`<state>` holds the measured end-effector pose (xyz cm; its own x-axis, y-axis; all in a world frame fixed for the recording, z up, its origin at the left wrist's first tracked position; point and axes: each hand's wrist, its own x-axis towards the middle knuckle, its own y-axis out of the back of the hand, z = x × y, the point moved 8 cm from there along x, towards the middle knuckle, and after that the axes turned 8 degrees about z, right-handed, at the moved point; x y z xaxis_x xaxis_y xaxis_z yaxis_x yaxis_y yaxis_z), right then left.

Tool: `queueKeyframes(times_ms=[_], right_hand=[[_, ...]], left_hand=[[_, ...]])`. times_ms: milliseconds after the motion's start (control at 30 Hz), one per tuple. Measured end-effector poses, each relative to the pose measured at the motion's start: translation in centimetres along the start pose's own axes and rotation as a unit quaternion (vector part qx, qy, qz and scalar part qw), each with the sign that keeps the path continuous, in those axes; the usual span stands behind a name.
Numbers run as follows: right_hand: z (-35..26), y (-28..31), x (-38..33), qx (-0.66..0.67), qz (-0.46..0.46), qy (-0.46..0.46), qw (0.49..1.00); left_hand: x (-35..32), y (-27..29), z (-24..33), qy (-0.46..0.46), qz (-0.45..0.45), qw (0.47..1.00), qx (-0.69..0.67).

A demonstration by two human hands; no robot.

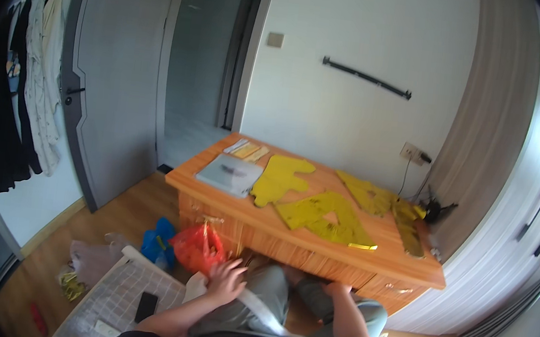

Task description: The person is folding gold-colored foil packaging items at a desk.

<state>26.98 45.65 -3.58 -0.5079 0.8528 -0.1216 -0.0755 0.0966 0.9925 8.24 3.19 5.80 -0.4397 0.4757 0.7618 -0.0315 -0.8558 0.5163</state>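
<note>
My left hand (pixel 227 282) lies with its fingers spread over my left thigh, close to a red plastic bag (pixel 197 248). It grips nothing that I can see. Under its wrist and across my lap runs a white strip of cloth (pixel 264 316). My right hand (pixel 337 291) is at my right knee, just below the front edge of the wooden desk (pixel 340 251); its fingers are mostly hidden. On the desk lie several flat, shiny yellow cut-out pieces, among them an A-shaped one (pixel 308 211) and a wavy-edged one (pixel 280 176).
A grey laptop-like slab (pixel 226 174) and papers (pixel 247 150) lie at the desk's left end. Cables (pixel 424 186) hang from a wall socket on the right. A black phone (pixel 146 307) rests on the checked bedding (pixel 116 294). Blue bag (pixel 159 239) and pale bag (pixel 94 258) sit on the floor.
</note>
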Motion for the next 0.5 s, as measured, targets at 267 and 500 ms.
queueKeyframes(times_ms=[267, 500], right_hand=[[-1.2, -0.1, 0.9, -0.031, 0.037, 0.005, 0.999], [-4.5, 3.2, -2.0, -0.084, 0.001, 0.051, 0.995]], left_hand=[[-31.9, 19.9, -11.2, 0.298, -0.129, 0.879, 0.350], [-36.1, 20.6, -11.2, 0.362, -0.087, 0.865, 0.337]])
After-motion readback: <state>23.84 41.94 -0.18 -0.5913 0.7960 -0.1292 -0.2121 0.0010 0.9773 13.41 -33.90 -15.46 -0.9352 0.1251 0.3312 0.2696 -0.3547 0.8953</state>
